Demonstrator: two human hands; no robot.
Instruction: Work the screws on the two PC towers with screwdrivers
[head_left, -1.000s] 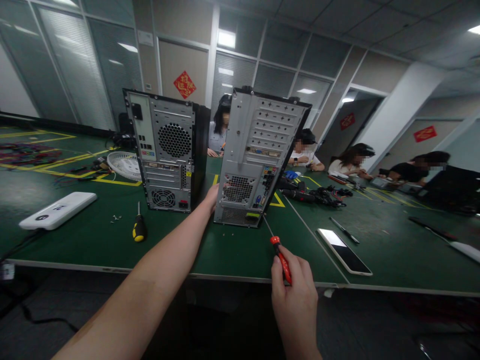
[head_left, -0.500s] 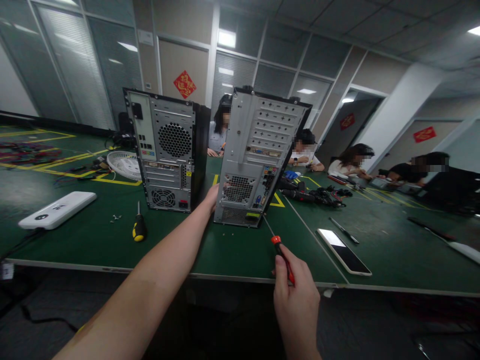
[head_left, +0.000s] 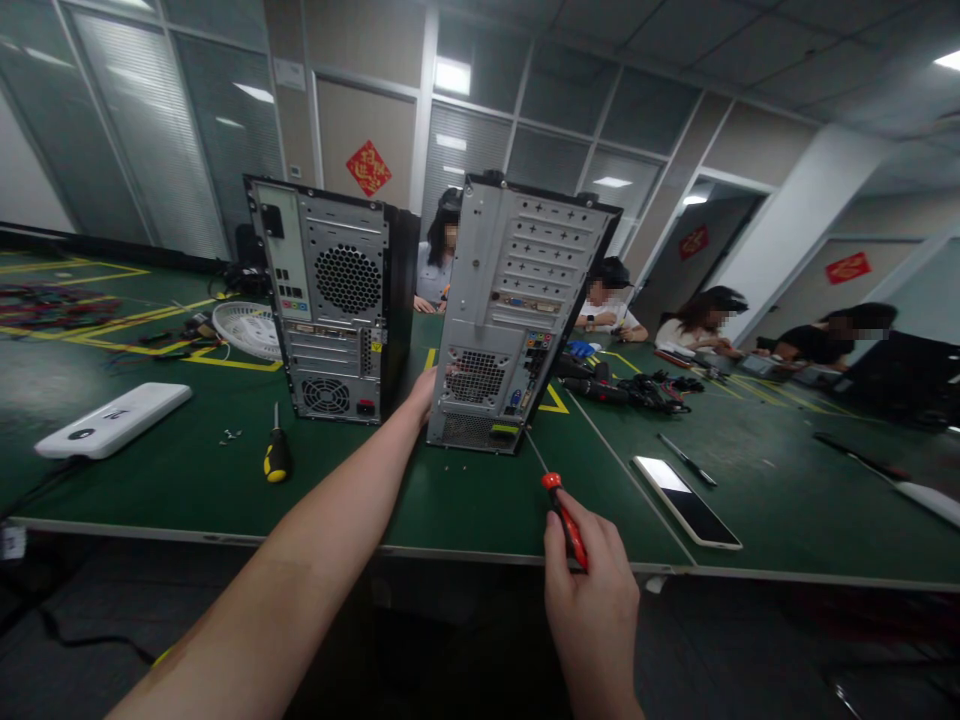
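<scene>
Computer towers, two: left tower (head_left: 330,315) and right tower (head_left: 514,320). Screwdrivers, two: red-handled screwdriver (head_left: 551,482) and yellow-and-black screwdriver (head_left: 277,456); phone (head_left: 686,502), one; pen (head_left: 687,459), one; white slab-shaped device (head_left: 114,421), one; white openwork basket (head_left: 246,330), one. Small metal pieces (head_left: 446,468), two before the right tower, plus a cluster (head_left: 231,437) too small to count; red notices (head_left: 368,168), three; co-workers (head_left: 607,303), four.

Office room, electronics workshop inside. Office signs: blind-hung glass partitions (head_left: 135,140) far left, panelled ceiling (head_left: 675,40) far right. Workshop signs: yellow-lined green table (head_left: 480,510), left computer tower (head_left: 334,320) and right computer tower (head_left: 480,305), backs facing near side; yellow-black screwdriver (head_left: 276,460), loose screws (head_left: 231,436), red screwdriver (head_left: 571,530) near; wire heap (head_left: 60,308) left; people (head_left: 609,318) seated far right.
</scene>
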